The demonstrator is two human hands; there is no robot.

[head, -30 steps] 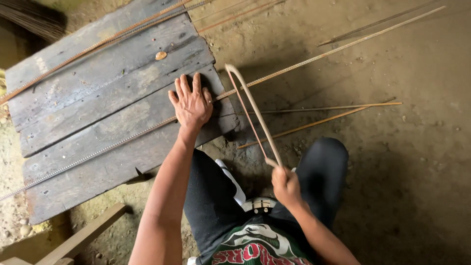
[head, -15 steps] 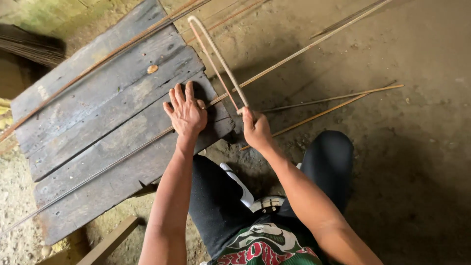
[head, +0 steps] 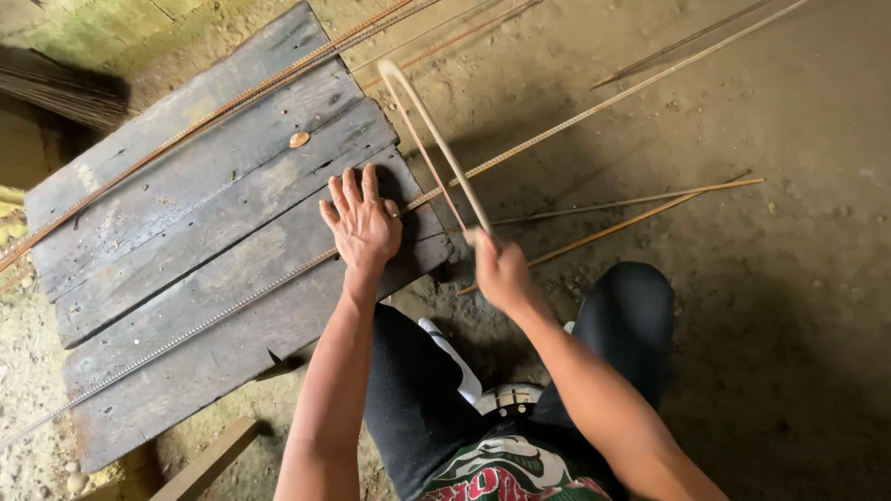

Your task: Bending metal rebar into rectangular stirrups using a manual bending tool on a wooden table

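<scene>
Left hand (head: 364,221) lies flat, fingers spread, palm down on the plank board (head: 186,269). It presses on the long ribbed rod (head: 575,116), which runs under the palm.

Right hand (head: 499,269) is closed in a fist around the near end of a bent rod (head: 436,139), a narrow hairpin shape. Its two legs meet at the fist; the rounded bend points up and away to the far left, ending just off the board's far corner. The picture is a little blurred at the fist, so I cannot tell how the fingers wrap.

Key relation: the long rod's axis runs diagonally, from the near left of the board, under the left palm, off the board's right edge and on across the dirt floor (head: 742,325) to the far right. The hairpin crosses over it just right of the left hand, at a steep angle. Left hand is on the long rod; right hand is near it but apart, just on the near side.

Outward: two thin rods (head: 650,204) lie on the dirt beyond the right hand. More rods (head: 223,111) run along the board's far edge. A small round chip (head: 299,139) sits on a plank.
</scene>
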